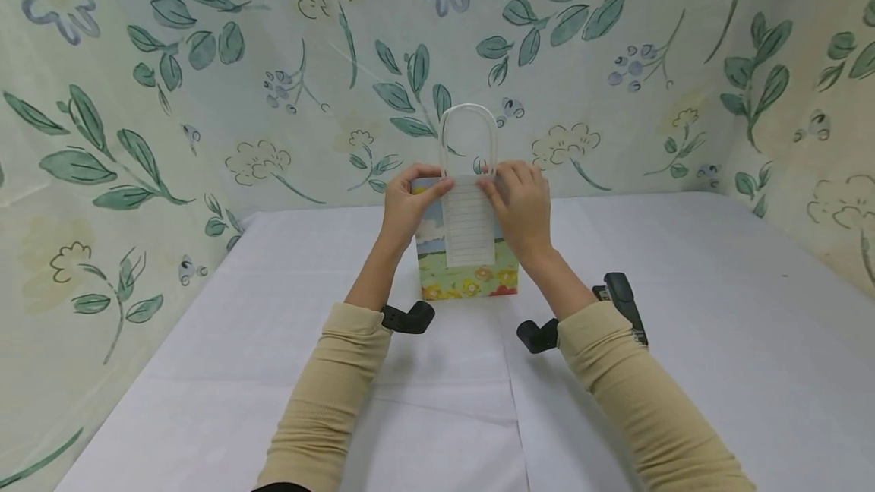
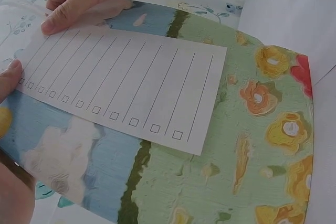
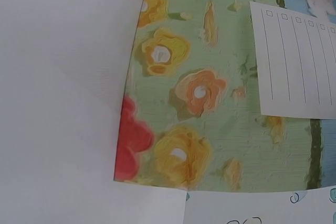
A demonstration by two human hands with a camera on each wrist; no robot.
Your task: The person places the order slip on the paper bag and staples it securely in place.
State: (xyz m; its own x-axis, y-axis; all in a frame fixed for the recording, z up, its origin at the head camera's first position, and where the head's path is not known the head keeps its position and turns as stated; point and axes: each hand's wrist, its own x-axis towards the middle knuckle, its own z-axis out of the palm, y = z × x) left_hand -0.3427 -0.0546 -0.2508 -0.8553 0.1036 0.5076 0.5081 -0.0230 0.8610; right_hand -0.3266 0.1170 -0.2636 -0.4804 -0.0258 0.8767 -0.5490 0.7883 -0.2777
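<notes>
A small paper gift bag (image 1: 468, 279) with a painted meadow of flowers stands upright on the table, its white handle (image 1: 469, 106) arching up. Against its front lies a white checklist sheet (image 1: 469, 226), ruled with lines and small boxes. My left hand (image 1: 402, 207) grips the bag's top edge, thumb on the sheet's upper left corner and fingers behind. At the upper right corner, my right hand (image 1: 525, 207) pinches sheet and bag rim the same way. The left wrist view shows the sheet (image 2: 126, 87) flat between both thumbs. In the right wrist view, the sheet (image 3: 294, 66) shows only in part.
A white cloth (image 1: 273, 310) covers the table, with a floral curtain (image 1: 260, 82) behind and at the sides. Black wrist camera mounts (image 1: 409, 317) sit on both forearms, close in front of the bag.
</notes>
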